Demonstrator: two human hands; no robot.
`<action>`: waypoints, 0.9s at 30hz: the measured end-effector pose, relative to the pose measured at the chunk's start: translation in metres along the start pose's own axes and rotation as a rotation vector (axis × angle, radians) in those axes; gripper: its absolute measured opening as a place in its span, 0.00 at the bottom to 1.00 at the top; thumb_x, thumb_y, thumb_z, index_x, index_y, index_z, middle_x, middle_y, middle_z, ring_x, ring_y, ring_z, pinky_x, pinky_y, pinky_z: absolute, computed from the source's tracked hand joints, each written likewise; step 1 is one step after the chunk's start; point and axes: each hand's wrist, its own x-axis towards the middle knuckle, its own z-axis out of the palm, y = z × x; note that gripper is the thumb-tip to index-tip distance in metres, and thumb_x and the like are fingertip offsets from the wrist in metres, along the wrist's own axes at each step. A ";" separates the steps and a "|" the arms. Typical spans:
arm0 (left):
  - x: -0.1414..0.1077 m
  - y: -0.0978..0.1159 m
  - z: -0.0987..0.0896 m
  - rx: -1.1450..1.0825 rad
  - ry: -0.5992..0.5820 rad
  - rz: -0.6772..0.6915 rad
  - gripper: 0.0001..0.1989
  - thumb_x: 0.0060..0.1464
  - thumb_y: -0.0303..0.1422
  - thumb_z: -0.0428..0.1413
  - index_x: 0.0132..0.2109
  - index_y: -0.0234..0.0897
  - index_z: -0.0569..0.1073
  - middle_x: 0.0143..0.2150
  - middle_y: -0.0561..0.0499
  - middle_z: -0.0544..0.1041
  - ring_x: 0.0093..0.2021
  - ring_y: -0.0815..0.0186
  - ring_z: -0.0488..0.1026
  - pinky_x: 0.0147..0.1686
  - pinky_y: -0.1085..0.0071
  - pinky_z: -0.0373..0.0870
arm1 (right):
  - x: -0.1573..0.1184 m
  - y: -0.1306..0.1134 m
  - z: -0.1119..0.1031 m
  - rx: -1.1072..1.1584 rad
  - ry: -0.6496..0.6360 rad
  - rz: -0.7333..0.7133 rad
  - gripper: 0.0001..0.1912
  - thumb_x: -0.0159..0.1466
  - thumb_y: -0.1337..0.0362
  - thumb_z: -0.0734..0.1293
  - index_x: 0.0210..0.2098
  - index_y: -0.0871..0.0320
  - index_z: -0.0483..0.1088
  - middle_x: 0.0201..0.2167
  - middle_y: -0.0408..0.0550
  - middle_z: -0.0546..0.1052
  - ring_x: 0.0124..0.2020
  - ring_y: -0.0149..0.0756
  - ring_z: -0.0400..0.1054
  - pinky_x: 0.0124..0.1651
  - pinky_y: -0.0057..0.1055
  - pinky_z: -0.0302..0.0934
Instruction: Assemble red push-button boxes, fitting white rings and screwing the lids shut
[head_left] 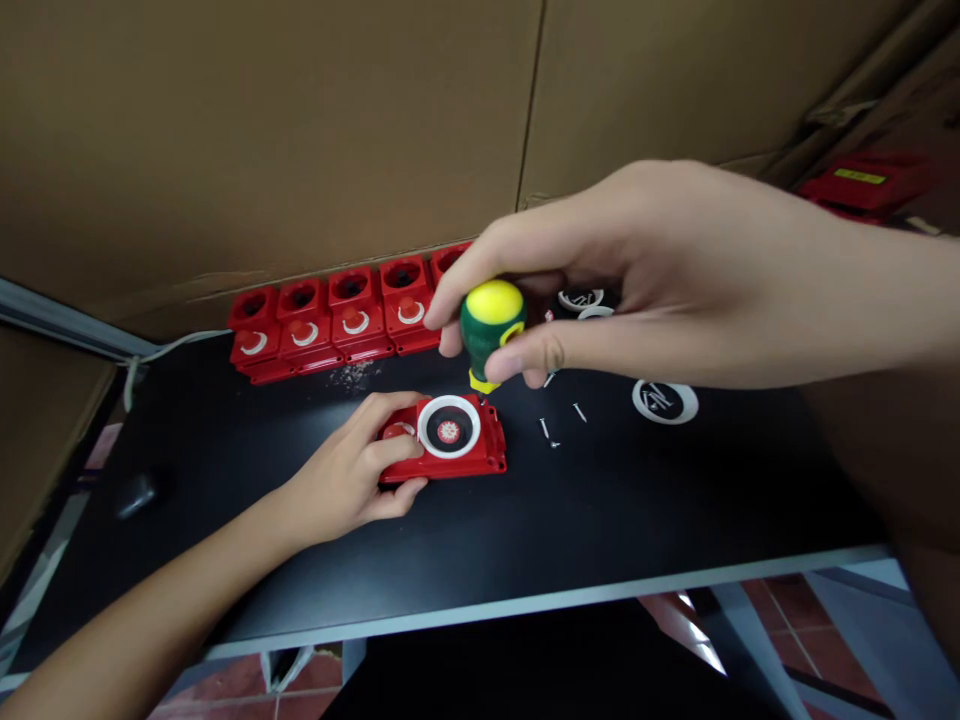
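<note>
My left hand (pixel 367 460) grips the left end of a red plastic housing (pixel 480 462) lying on the black table. A white ring (pixel 474 446) sits on the housing around a dark round recess with a red-and-white centre. In my right hand (pixel 600 290) is a stubby screwdriver (pixel 491 315) with a green and yellow handle, held upright over the housing's far right corner. Its tip is hard to make out against that corner. To the right of the housing lie loose screws (pixel 580 412).
A row of similar red housings (pixel 352 318) stands along the cardboard wall (pixel 300 130) at the back. White rings (pixel 666 402) with screws in them lie at the right. More red parts (pixel 862 185) are at the far right. Crumbs (pixel 356 376) lie before the row.
</note>
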 end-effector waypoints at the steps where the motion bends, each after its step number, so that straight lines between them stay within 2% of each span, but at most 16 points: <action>1: 0.000 0.000 0.000 0.005 0.005 0.004 0.10 0.73 0.34 0.62 0.58 0.43 0.74 0.68 0.37 0.72 0.62 0.48 0.78 0.59 0.50 0.83 | 0.000 0.000 0.000 -0.010 0.022 0.002 0.11 0.69 0.56 0.73 0.50 0.49 0.82 0.38 0.39 0.83 0.34 0.27 0.72 0.40 0.30 0.65; 4: 0.000 0.000 0.000 0.011 0.008 0.008 0.13 0.72 0.33 0.64 0.60 0.45 0.74 0.67 0.37 0.73 0.61 0.49 0.79 0.58 0.51 0.84 | 0.000 -0.001 0.003 -0.071 0.115 0.028 0.09 0.67 0.55 0.75 0.45 0.49 0.82 0.31 0.39 0.81 0.31 0.28 0.69 0.39 0.32 0.62; 7: 0.001 0.001 0.000 0.008 0.000 0.006 0.14 0.70 0.32 0.66 0.59 0.45 0.75 0.67 0.37 0.73 0.61 0.48 0.79 0.58 0.51 0.84 | 0.001 -0.003 0.010 -0.159 0.208 0.047 0.09 0.66 0.53 0.77 0.42 0.50 0.82 0.30 0.41 0.80 0.30 0.30 0.70 0.40 0.35 0.61; 12: 0.001 0.001 -0.001 0.024 0.004 0.018 0.11 0.73 0.33 0.63 0.59 0.44 0.75 0.68 0.36 0.72 0.61 0.48 0.78 0.57 0.49 0.84 | 0.001 -0.003 0.019 -0.229 0.324 0.039 0.13 0.65 0.47 0.78 0.41 0.48 0.82 0.28 0.43 0.79 0.32 0.34 0.74 0.40 0.38 0.63; 19: 0.000 0.001 0.000 0.038 -0.010 -0.004 0.14 0.70 0.31 0.66 0.58 0.45 0.75 0.69 0.37 0.72 0.62 0.49 0.78 0.59 0.50 0.84 | -0.004 -0.005 0.028 -0.282 0.460 0.130 0.18 0.64 0.42 0.79 0.38 0.48 0.80 0.23 0.44 0.75 0.33 0.37 0.75 0.40 0.39 0.65; 24: 0.000 0.000 0.001 0.019 0.017 0.008 0.13 0.72 0.32 0.63 0.60 0.46 0.73 0.68 0.38 0.72 0.61 0.49 0.78 0.57 0.49 0.85 | -0.005 -0.005 0.032 -0.229 0.464 0.147 0.18 0.64 0.42 0.78 0.39 0.48 0.78 0.26 0.45 0.77 0.37 0.38 0.79 0.39 0.39 0.63; 27: 0.000 0.000 0.001 0.027 0.004 0.021 0.10 0.74 0.33 0.61 0.58 0.43 0.74 0.68 0.36 0.71 0.61 0.48 0.77 0.57 0.48 0.85 | -0.006 -0.007 0.033 -0.233 0.453 0.171 0.19 0.64 0.43 0.79 0.39 0.50 0.76 0.26 0.46 0.77 0.41 0.39 0.80 0.40 0.38 0.64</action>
